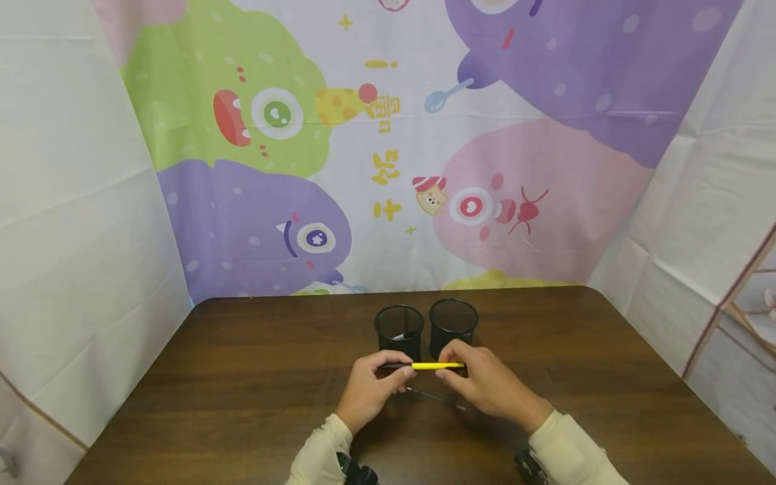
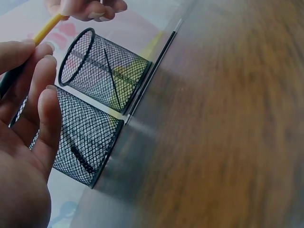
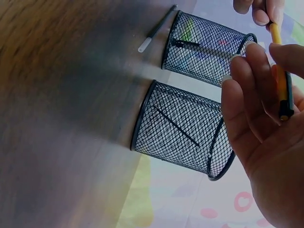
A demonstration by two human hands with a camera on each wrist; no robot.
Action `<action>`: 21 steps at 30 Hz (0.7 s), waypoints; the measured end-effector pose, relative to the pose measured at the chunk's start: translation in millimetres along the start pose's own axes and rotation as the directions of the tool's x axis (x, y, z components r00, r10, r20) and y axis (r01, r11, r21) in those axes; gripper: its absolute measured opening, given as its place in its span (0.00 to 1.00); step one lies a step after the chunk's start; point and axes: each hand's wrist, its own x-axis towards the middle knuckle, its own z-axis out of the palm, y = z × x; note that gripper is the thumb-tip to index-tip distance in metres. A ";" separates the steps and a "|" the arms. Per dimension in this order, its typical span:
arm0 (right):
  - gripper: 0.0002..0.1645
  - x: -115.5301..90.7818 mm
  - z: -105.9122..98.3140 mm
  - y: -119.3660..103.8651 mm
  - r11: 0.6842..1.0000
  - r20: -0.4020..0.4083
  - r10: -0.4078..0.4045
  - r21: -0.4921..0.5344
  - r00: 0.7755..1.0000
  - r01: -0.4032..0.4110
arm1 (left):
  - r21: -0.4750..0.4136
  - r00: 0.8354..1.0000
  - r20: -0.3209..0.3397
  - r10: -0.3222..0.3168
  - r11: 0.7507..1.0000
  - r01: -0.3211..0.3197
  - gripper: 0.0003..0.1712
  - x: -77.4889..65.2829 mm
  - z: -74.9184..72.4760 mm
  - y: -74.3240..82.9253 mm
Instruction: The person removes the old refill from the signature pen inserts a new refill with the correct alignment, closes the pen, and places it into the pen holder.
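Observation:
In the head view a pen with a yellow barrel and a black part lies level between the two hands. My left hand pinches its black part between thumb and fingers. At the yellow end, my right hand pinches the barrel the same way; the right wrist view shows a black tip at that end. Below the pen, a thin dark pen refill lies on the table, pale at one end. Neither hand touches the refill.
Two black mesh pen cups stand side by side just beyond the hands, a left cup and a right cup. Dark slender things show through the mesh of both. The brown wooden table ends at a cartoon-printed cloth.

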 end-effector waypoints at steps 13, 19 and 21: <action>0.06 0.1 -2.3 -0.1 0.999 0.032 0.020 0.026 0.999 -0.020 | 0.027 1.000 -0.001 0.015 1.000 -0.015 0.10 -0.7 0.3 1.2; 0.08 -1.1 -3.5 0.0 0.997 0.063 0.045 0.053 0.997 -0.048 | 0.018 0.999 0.012 0.034 0.999 -0.034 0.14 -0.7 0.1 -0.8; 0.10 -1.1 -3.6 0.7 0.997 0.065 0.045 0.052 0.997 -0.049 | 0.014 0.999 0.015 0.036 0.999 -0.036 0.15 -0.6 0.1 -1.2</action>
